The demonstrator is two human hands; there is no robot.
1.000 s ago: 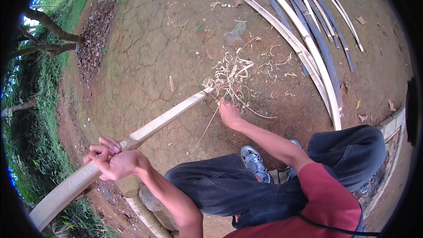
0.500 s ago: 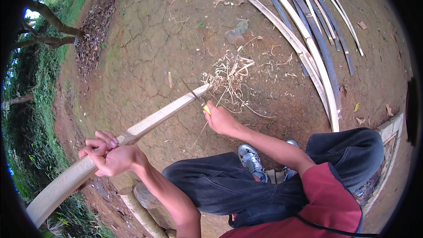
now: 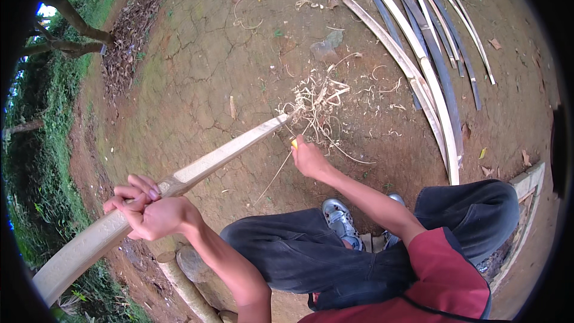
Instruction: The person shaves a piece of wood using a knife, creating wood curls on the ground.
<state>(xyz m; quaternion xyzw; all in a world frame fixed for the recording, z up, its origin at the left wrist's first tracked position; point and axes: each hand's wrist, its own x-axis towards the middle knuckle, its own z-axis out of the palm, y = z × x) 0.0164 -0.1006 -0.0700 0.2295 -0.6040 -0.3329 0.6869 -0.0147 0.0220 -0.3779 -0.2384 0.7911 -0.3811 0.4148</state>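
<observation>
A long pale bamboo slat (image 3: 197, 164) runs diagonally across the frame, from the lower left edge up to its thin tip near the centre. My left hand (image 3: 149, 209) is wrapped tight around the slat at lower left, fingers curled over its top edge, holding it off the ground. My right hand (image 3: 308, 158) is at the centre, just below the slat's tip, closed around a small tool with a yellow handle (image 3: 294, 143); the blade is too small to make out. Whether the tool touches the slat I cannot tell.

Just above the tip lies a loose pile of pale curled shavings (image 3: 320, 98) on cracked brown dirt ground (image 3: 197, 66). At upper right, a fan of long split bamboo strips (image 3: 427, 66), some pale and some dark, lies flat on the dirt, curving toward the right edge.

At the bottom of the frame are my bent legs in dark trousers (image 3: 299, 251), a grey shoe (image 3: 341, 221) between them, and a red shirt (image 3: 442, 281) at lower right. Round logs (image 3: 185, 281) lie beneath my left forearm. Green grass (image 3: 42, 167) and tree trunks line the left edge.
</observation>
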